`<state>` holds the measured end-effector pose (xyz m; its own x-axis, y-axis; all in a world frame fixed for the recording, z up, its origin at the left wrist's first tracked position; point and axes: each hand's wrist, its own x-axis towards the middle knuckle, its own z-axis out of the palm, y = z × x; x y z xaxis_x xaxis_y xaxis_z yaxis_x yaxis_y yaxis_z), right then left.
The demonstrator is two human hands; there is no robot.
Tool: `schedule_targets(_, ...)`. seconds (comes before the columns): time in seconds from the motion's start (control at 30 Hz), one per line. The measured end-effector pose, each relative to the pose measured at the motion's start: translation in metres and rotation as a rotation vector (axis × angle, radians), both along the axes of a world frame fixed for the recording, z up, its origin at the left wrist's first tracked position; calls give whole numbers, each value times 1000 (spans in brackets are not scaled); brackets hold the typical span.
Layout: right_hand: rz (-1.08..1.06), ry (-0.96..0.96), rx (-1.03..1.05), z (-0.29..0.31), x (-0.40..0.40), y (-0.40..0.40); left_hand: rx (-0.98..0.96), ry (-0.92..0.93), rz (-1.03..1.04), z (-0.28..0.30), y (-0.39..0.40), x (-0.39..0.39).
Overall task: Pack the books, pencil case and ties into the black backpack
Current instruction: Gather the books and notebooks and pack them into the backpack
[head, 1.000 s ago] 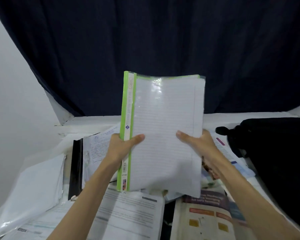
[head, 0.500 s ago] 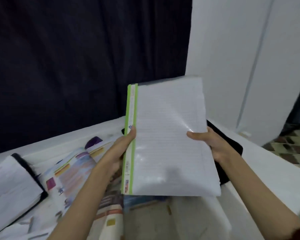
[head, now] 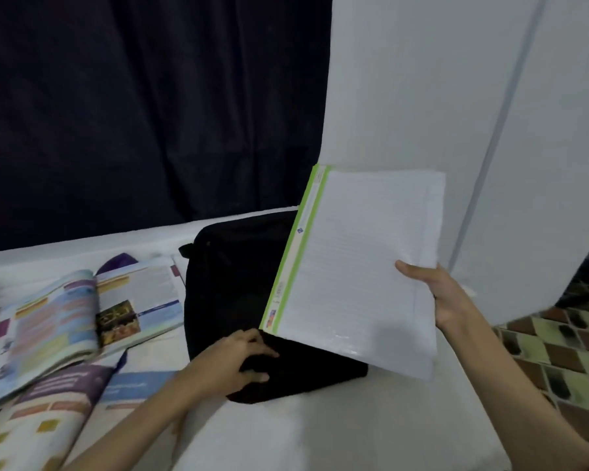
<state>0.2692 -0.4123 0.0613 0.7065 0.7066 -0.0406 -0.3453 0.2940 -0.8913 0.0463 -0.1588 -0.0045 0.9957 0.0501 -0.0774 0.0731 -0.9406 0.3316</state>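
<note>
The black backpack (head: 232, 287) lies flat on the white surface (head: 320, 430) near the middle. My right hand (head: 436, 294) grips the right edge of a green-spined notebook (head: 357, 266), held tilted in the air above the backpack's right side. Down on the backpack's near edge, my left hand (head: 235, 362) has its fingers curled into the black fabric. An open colourful book (head: 82, 311) lies to the left of the backpack. A purple-covered book (head: 48, 419) lies in front of it. I see no pencil case or ties.
A dark curtain (head: 133, 113) hangs behind the surface. A white wall (head: 456, 96) stands to the right. Patterned floor tiles (head: 565, 348) show beyond the surface's right edge.
The view swung right. My left hand let go of the notebook's spine and dropped onto the backpack. My right hand alone carries the notebook, now further right and tilted.
</note>
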Motion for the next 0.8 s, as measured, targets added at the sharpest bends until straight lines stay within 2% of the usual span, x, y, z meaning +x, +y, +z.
schedule_targets(0.1,9,12,-11,-3,5,7,-270,-155,305,4,14,-1)
schedule_targets(0.17,32,3,-10,-5,5,12,-454,-280,591,9,26,3)
schedule_targets(0.2,43,-3,-10,-5,5,14,-627,-358,757,11,29,6)
schedule_targets(0.27,52,-5,-10,-6,7,17,-1126,-478,1056,19,35,11)
schedule_targets(0.33,39,8,-8,-8,7,19,-1550,-580,1190,33,46,14)
schedule_targets(0.4,-14,41,18,-10,6,22,-1717,-638,1210,56,52,18)
schedule_targets(0.53,-200,201,47,-19,-6,36,-1681,-735,1176,116,46,37)
schedule_targets(0.63,-412,328,63,-27,-18,57,-1590,-722,1036,152,35,53)
schedule_targets(0.67,-489,360,60,-28,-24,66,-1448,-722,988,158,30,57)
schedule_targets(0.73,-624,413,11,-31,-36,84,-1043,-746,899,162,21,60)
schedule_targets(0.8,-683,468,-69,-33,-49,101,-793,-716,789,164,11,58)
